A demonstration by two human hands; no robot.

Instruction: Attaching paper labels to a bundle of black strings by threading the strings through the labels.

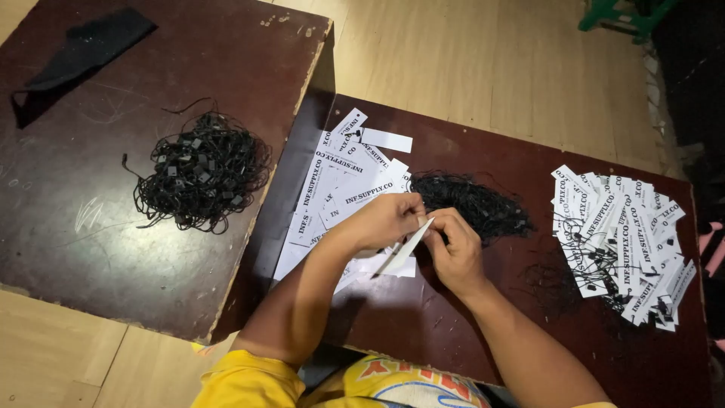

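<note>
I see matt white paper tags [343, 189] on a scuffed, dark wooden surface [468, 317]. The black strings [202, 170] look like thin cord. The floor [483, 53] is smooth pale wood.

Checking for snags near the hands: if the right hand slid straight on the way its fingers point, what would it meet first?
The right hand points up-left at the white tag pinched with the left hand. It would meet that tag and the left fingers first, probably.

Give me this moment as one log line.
left hand: pinching white tag | right hand: pinching same tag | black string pile: behind hands | strung tags: right
</note>
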